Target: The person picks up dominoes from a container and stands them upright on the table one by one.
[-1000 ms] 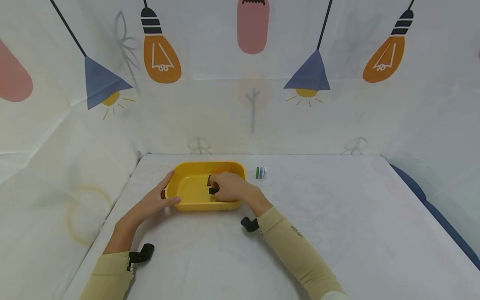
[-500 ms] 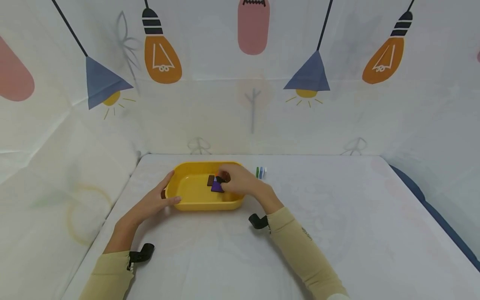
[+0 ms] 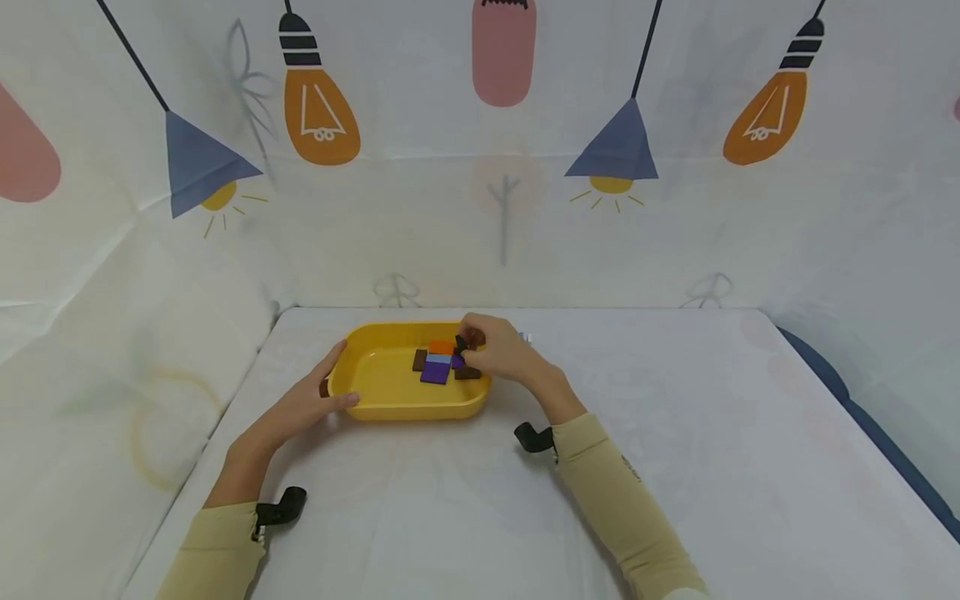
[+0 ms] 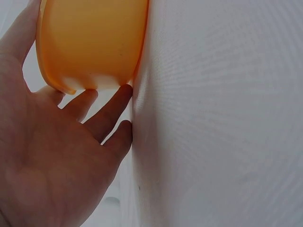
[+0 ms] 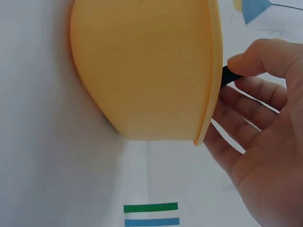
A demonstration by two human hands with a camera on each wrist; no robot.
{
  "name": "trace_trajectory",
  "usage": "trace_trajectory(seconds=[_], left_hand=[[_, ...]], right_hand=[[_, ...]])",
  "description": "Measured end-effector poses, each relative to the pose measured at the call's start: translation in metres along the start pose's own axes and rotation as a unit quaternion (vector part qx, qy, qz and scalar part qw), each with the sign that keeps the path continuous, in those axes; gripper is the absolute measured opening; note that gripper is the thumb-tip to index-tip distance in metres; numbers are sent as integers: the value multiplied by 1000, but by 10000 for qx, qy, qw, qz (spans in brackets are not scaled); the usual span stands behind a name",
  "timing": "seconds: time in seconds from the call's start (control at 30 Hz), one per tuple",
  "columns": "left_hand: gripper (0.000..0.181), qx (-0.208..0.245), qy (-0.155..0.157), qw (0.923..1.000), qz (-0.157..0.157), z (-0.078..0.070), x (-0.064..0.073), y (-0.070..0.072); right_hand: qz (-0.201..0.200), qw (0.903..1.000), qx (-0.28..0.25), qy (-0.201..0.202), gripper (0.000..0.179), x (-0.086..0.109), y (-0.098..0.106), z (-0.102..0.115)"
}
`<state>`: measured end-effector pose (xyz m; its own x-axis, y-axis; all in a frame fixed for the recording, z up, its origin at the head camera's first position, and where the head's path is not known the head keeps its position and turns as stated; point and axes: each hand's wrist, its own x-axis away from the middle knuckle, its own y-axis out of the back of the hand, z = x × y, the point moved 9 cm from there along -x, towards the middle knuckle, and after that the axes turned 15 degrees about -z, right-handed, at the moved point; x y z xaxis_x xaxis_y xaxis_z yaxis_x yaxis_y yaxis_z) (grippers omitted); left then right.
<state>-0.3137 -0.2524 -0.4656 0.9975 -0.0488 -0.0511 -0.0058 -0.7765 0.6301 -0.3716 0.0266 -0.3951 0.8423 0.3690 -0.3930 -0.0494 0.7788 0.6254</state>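
A yellow tray [image 3: 375, 367] lies on the white table. At its left end my left hand [image 3: 306, 407] holds it, thumb over the front rim and fingertips against the end wall, as the left wrist view shows. Over the tray's right end, my right hand [image 3: 502, 350] pinches a small black piece [image 5: 230, 76] between thumb and fingers. Flat coloured pieces lie in the tray: orange [image 3: 440, 347], light blue [image 3: 438, 358], purple [image 3: 435, 372], a brown piece [image 3: 420, 360] on the left and another brown piece [image 3: 467, 373] near the right hand. A second purple bit is partly hidden by the fingers.
Beyond the tray's right end, a green strip [image 5: 150, 207] and a blue strip [image 5: 151, 222] lie on the table, mostly hidden by my right hand in the head view. A printed cloth wall [image 3: 420, 217] rises behind the table [image 3: 420, 517].
My right hand has moved right and slightly back across the tray with the black piece, uncovering the orange, light blue, purple and right-hand brown pieces. My left hand stays on the tray.
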Motion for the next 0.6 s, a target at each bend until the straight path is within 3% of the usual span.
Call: trace_trajectory(seconds=[0.27, 0.6], left_hand=[[98, 45, -20, 10000, 35, -1, 0, -2], [99, -41, 56, 10000, 1, 1, 0, 0]], right_hand=[[-433, 9990, -130, 20, 20, 1, 25, -13], [-615, 9974, -44, -373, 21, 8, 48, -34]])
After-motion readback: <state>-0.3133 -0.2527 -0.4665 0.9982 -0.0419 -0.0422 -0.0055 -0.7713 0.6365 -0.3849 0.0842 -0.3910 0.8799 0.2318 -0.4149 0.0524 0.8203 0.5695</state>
